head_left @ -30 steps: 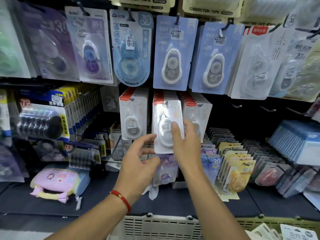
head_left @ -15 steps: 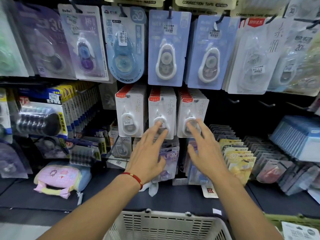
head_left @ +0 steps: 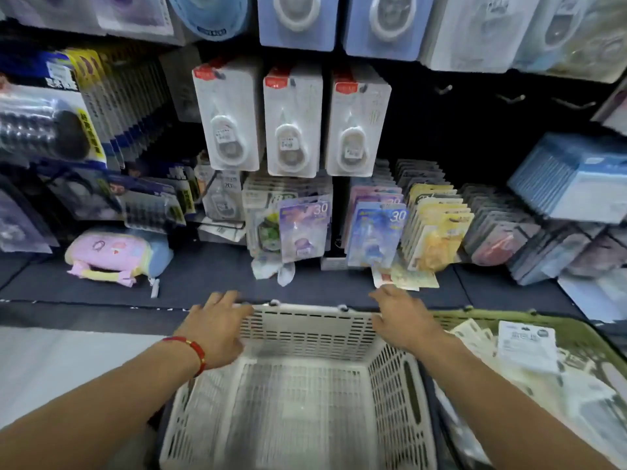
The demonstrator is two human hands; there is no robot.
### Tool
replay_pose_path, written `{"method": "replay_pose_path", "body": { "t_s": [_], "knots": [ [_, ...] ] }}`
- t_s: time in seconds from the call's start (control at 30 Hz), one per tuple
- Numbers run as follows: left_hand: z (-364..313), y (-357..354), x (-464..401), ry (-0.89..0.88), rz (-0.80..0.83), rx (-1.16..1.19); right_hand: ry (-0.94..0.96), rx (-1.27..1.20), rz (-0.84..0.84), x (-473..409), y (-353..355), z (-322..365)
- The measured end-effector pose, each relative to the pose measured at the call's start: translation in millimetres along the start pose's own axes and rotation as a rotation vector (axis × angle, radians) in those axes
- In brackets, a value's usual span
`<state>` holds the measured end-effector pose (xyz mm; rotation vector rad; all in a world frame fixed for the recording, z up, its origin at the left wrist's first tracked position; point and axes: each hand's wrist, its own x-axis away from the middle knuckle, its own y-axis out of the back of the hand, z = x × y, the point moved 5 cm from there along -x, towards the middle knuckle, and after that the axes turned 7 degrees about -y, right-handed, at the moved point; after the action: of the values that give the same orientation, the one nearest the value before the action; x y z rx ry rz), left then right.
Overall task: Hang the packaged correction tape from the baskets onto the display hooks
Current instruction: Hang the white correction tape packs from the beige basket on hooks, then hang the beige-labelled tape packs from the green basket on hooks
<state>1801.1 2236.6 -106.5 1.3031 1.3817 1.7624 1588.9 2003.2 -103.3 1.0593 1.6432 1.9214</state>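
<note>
Below, both hands sit at the far rim of a white basket as I watch remotely.

Nearest me, the left hand and right hand lie with fingers loosely spread, holding nothing. A green basket to the right holds packaged correction tape. Beyond, three white correction tape packs hang side by side on the display hooks.

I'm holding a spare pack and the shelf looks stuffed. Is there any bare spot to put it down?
Yes: the dark shelf front, between the pink pouch and the crumpled wrapper, is bare. The white basket also looks empty inside. Three hooks right of the white packs hang bare. The shelf's back is crowded with packs, and the green basket holds packs.
</note>
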Motion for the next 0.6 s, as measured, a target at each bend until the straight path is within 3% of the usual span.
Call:
{"method": "replay_pose_path", "body": {
  "t_s": [0.13,0.2,0.27,0.33,0.4,0.5,0.6],
  "knots": [
    [21.2,-79.1,38.3,0.172,0.307,0.083,-0.112,0.195,0.102,43.3,-97.6,-36.0],
    [13.5,-104.2,55.2,0.223,0.329,0.11,-0.105,0.258,0.067,65.0,-132.7,-44.4],
    [-11.4,-124.3,71.4,0.25,0.233,0.168,-0.073,0.221,0.006,78.7,-148.5,-48.1],
    [-50.0,-135.8,88.3,0.218,0.053,0.239,-0.044,0.039,-0.034,84.1,-150.0,-46.9],
    [-101.0,-142.9,103.8,0.063,-0.056,0.336,-0.024,-0.201,-0.026,84.5,-146.3,-41.3],
    [-159.6,-159.1,117.0,-0.153,0.044,0.334,-0.003,-0.664,0.073,87.3,-136.5,-19.3],
    [-146.7,-159.0,111.7,-0.111,0.201,0.261,0.062,-0.948,0.176,92.3,-129.9,3.2]
  ]
}}
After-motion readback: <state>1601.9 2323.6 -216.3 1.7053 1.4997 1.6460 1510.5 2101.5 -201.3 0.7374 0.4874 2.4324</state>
